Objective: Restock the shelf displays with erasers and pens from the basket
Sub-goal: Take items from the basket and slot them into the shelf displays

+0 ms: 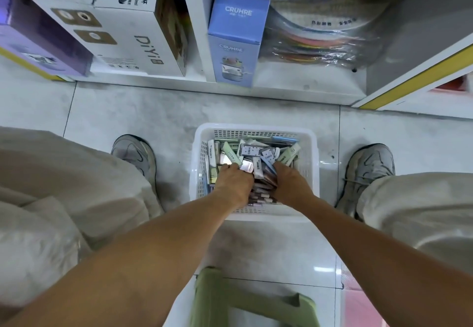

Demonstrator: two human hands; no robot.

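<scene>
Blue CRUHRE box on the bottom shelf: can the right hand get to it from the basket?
Probably yes. The blue CRUHRE box stands at the open shelf front, just beyond the white basket, with only bare floor between; the right hand is down among the packs.

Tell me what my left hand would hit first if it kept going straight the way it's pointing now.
Probably the heap of packaged erasers just past its fingertips; the left hand is already inside the white basket. Beyond them is the basket's far wall, though depth is hard to judge.
</scene>
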